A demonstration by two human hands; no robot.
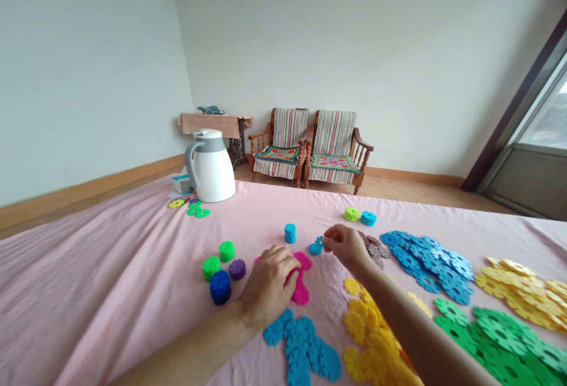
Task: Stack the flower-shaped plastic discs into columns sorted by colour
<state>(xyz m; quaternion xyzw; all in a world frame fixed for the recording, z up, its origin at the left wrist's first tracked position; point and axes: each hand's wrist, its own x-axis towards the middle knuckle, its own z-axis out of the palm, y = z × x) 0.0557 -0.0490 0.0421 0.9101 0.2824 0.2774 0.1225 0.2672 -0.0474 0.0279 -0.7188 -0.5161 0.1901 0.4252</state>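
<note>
My right hand (348,245) pinches a light blue notched plastic disc (319,241), tilted on edge. Just below it lies another light blue disc (315,249). My left hand (271,280) is curled palm down over bright pink notched discs (301,293); pink shows between thumb and fingers, though the back of the hand hides most of its grip. A short light blue stack (290,233) stands upright between and beyond the hands. Left of my left hand are two green stacks (227,251), a purple stack (237,268) and a dark blue stack (220,287).
Loose discs lie in piles: blue (301,339), yellow (372,333), green (496,333), another blue (429,262) and brown (375,247). Lime (351,214) and blue (368,218) stacks stand farther back. A white jug (215,170) stands on the pink cloth (133,268). Two chairs (334,144) are beyond.
</note>
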